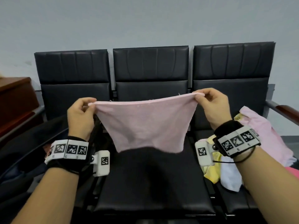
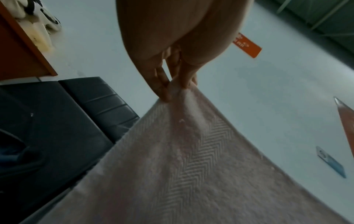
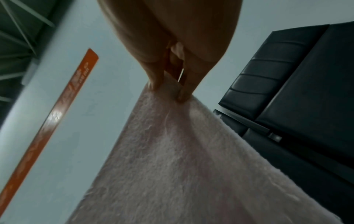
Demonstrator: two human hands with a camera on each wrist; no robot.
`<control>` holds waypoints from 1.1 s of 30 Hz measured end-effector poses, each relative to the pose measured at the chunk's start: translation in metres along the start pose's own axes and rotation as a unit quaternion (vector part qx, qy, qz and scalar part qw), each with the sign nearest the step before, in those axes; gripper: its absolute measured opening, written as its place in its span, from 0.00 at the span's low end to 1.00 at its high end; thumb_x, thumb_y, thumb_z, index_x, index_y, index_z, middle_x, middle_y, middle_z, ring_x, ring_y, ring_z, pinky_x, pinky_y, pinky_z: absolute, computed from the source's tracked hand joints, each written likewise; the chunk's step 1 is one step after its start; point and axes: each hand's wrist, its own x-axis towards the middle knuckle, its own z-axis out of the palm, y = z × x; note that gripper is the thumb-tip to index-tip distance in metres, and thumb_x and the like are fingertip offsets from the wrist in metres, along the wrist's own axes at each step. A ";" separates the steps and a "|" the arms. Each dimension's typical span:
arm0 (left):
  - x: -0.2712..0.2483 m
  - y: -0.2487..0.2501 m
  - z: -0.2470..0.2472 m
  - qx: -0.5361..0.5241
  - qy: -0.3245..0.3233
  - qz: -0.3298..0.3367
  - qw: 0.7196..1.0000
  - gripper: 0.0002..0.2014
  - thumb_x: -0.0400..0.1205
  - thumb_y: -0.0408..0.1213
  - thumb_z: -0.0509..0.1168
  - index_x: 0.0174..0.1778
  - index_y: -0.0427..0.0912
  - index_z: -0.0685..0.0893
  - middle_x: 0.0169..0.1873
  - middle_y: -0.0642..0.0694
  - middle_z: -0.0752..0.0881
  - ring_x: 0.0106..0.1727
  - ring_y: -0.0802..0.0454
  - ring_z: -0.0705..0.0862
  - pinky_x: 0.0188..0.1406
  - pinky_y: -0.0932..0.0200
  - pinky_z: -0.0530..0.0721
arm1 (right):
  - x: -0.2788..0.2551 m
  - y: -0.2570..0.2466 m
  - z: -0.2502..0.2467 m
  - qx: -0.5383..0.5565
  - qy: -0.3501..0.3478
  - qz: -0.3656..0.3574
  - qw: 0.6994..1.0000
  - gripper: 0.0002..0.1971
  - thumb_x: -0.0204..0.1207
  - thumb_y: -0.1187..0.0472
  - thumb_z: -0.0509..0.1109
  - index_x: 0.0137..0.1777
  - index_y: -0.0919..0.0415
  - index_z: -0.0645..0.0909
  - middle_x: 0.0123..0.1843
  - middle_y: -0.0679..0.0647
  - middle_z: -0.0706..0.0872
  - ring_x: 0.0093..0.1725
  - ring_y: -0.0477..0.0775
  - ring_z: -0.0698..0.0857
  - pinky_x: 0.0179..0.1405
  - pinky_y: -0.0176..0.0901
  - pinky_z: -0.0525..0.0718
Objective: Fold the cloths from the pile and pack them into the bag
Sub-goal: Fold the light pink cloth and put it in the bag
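Observation:
A pink terry cloth [image 1: 145, 123] hangs spread in the air over the middle seat, held by its two top corners. My left hand [image 1: 90, 104] pinches the left corner, and my right hand [image 1: 199, 96] pinches the right corner. The left wrist view shows the left hand [image 2: 175, 89] pinching the cloth [image 2: 191, 166], which has a herringbone band. In the right wrist view the right hand [image 3: 168, 89] nips the fluffy cloth [image 3: 182, 166]. The pile of cloths [image 1: 252, 143], pink, yellow and white, lies on the right seat. A dark bag [image 1: 24, 152] sits on the left seat.
Three black padded chairs [image 1: 150, 65] stand in a row against a pale wall. A brown wooden cabinet [image 1: 14, 97] stands at the far left. A chair armrest [image 1: 284, 110] juts out at the right edge. An orange sign [image 3: 57, 113] hangs on the wall.

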 end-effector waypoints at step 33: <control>-0.116 -0.179 0.031 0.175 -0.201 -0.264 0.927 0.07 0.81 0.30 0.68 0.46 0.47 0.89 0.40 0.49 0.89 0.41 0.53 0.87 0.37 0.61 0.80 | -0.144 0.203 0.002 -0.140 -0.111 0.334 0.925 0.04 0.78 0.67 0.72 0.42 0.64 0.84 0.29 0.49 0.81 0.24 0.40 0.77 0.23 0.29 0.74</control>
